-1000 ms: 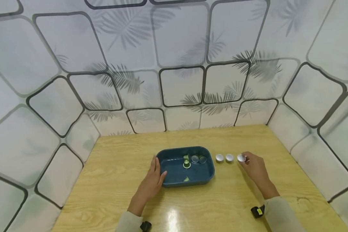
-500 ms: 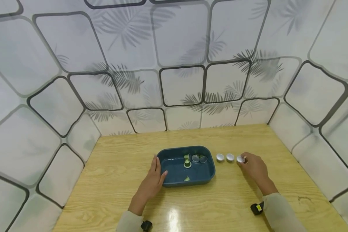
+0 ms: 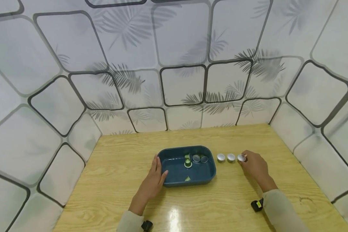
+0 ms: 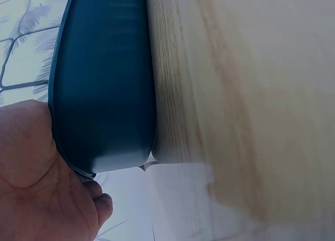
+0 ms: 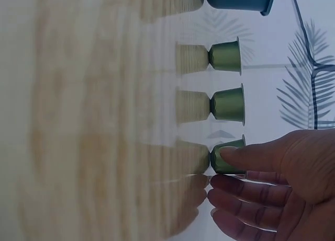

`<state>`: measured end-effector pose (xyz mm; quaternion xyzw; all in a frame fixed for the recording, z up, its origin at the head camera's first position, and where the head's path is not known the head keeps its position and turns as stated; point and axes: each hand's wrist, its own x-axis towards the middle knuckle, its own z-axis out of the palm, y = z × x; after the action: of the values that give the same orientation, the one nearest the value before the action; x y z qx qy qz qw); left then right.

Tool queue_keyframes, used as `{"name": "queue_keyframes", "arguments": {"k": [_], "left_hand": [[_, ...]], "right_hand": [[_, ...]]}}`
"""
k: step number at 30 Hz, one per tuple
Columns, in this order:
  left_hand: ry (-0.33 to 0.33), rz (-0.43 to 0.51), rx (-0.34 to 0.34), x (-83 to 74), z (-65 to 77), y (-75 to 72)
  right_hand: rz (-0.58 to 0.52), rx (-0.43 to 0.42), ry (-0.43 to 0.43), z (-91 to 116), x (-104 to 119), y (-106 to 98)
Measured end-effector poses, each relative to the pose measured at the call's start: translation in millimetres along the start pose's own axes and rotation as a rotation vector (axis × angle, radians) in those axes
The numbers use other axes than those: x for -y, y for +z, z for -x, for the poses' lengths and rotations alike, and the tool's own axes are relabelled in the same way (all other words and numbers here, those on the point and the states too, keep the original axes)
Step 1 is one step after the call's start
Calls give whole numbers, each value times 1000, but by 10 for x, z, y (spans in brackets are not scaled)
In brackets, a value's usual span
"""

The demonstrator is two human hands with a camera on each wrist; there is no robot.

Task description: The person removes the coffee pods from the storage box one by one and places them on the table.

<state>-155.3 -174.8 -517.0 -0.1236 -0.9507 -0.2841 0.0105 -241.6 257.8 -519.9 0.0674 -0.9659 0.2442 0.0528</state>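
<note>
My left hand (image 3: 152,178) holds the left end of a dark blue tray (image 3: 188,183), thumb over the rim and fingers along the outside. Several green coffee capsules with silver lids lie inside the tray, one upside-down capsule (image 3: 188,163) among them. To the tray's right, my right hand (image 3: 256,167) pinches a coffee capsule (image 5: 224,160) between thumb and fingers. It stands lid up, its narrow base at the tabletop. In line with it are two more upright capsules, the middle capsule (image 3: 231,157) and the capsule nearest the tray (image 3: 221,157).
All of this is on a glossy wooden table (image 3: 121,193). Walls with a patterned covering (image 3: 182,85) enclose its back and sides. Near the tray's front wall lies a further green capsule (image 3: 187,178), partly hidden by that wall.
The capsule in my right hand has shifted slightly left, nearer the other two in the row. My left hand stays on the tray. The head view has moved a little.
</note>
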Motion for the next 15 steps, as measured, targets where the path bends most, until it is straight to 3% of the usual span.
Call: {"name": "queue_keyframes", "arguments": {"k": [15], "left_hand": [[-11, -14, 3, -13, 4, 0]], "right_hand": [[28, -1, 5, -69, 3, 19]]}}
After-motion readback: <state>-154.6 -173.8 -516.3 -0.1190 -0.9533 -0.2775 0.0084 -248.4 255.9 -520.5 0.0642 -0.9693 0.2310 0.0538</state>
